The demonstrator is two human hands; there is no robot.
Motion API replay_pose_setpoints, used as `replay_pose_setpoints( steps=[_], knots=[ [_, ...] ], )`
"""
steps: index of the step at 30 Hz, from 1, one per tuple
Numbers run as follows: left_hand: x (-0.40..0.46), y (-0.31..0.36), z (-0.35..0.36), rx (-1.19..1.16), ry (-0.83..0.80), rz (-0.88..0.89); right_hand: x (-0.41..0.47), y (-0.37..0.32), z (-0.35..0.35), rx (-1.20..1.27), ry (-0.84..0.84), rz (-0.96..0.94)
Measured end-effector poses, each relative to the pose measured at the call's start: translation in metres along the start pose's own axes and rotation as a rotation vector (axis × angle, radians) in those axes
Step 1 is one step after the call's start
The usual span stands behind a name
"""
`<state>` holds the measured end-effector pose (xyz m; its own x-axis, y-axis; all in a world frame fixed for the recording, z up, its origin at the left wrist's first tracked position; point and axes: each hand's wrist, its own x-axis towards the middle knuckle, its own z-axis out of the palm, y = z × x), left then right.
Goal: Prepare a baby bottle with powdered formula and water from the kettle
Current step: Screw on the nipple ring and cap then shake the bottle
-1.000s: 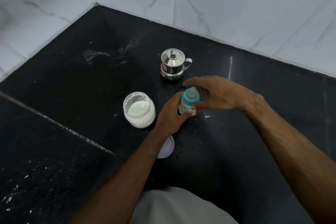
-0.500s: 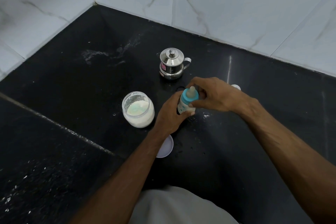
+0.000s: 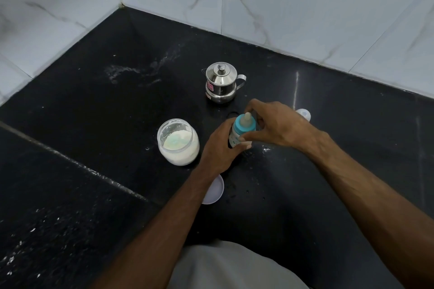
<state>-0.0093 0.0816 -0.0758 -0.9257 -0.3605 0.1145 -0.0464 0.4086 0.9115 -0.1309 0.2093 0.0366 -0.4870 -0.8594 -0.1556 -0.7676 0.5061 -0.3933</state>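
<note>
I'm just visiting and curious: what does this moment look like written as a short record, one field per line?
setting: black stone counter in a corner of marble-tiled walls
left hand: grips the body of the baby bottle
right hand: fingers curled round the bottle's teal collar, nipple on top
kettle: small steel one, lid on, behind the bottle
formula jar: open, white powder inside, left of the bottle
jar lid: lies flat, partly under the left forearm
clear cap: on the counter behind the right hand
</note>
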Motion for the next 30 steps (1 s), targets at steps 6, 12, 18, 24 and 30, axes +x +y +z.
replay_pose_setpoints(
  steps=[6, 12, 18, 24, 30],
  knots=[
    [0.0, 0.0, 0.001, 0.01, 0.005, -0.012, -0.002, 0.006, -0.006, 0.102, -0.1, -0.099],
    [0.0, 0.001, 0.0, 0.006, -0.014, -0.017, -0.002, 0.001, 0.006, -0.018, 0.012, 0.056],
    [0.001, 0.002, -0.001, 0.007, -0.022, -0.021, -0.003, 0.007, -0.01, 0.098, -0.114, -0.101],
    [0.0, 0.003, -0.002, -0.009, -0.028, 0.001, -0.003, 0.001, 0.002, 0.026, 0.007, 0.017],
    [0.001, 0.004, -0.002, 0.018, -0.035, -0.034, -0.004, 0.004, -0.005, 0.117, -0.072, -0.093]
  ],
)
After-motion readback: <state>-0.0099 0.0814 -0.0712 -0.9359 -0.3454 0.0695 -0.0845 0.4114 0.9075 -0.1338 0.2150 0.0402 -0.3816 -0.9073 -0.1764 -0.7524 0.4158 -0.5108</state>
